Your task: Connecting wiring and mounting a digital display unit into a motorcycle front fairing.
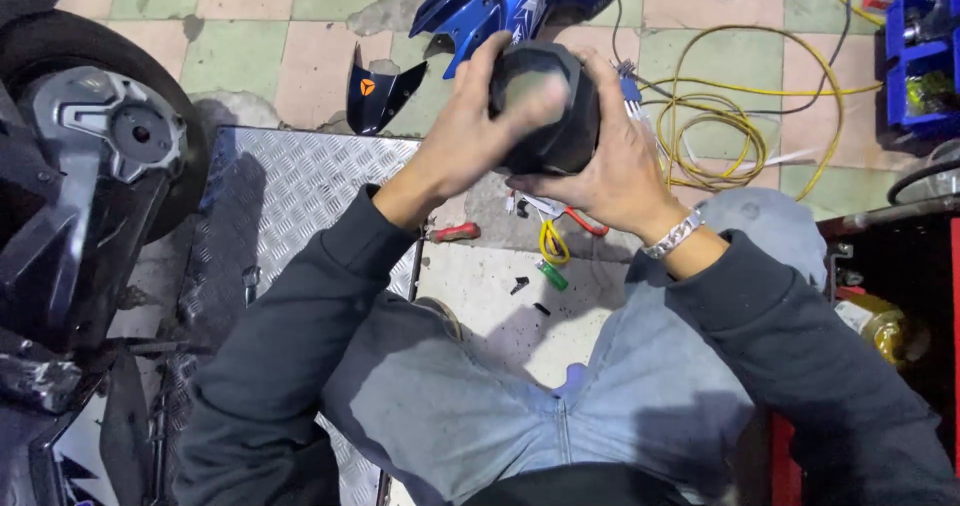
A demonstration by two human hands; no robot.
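Both hands are wrapped around a black rounded part (545,106) held up over the knees. What kind of part it is stays hard to tell, since its face is blurred and the fingers cover much of it. On one side the left hand (470,136) lies with its fingers curled over the front and top, closed against the surface. From below and the other side the right hand (610,166) cups it, palm pressed to it, fingers bent around the far edge, and a silver bracelet (673,234) sits on that wrist. Dark sleeves (300,316) cover both arms, and the lap shows pale blue jeans (560,396).

Beneath the hands, a few things on the tiled floor (240,46) are partly hidden: a red-handled tool (455,232), some red and yellow wires (555,231) and small dark bits that are too small to make out. Farther off lie a blue body panel (510,1), cut off at the top edge, and a smaller dark panel piece (378,91). Loops of yellow cable (715,131) spread to the right, near blue storage bins (920,56) that are cut off at the corner. On the left stands a scooter wheel with a grey hub (110,126), resting by a metal tread plate (290,196).
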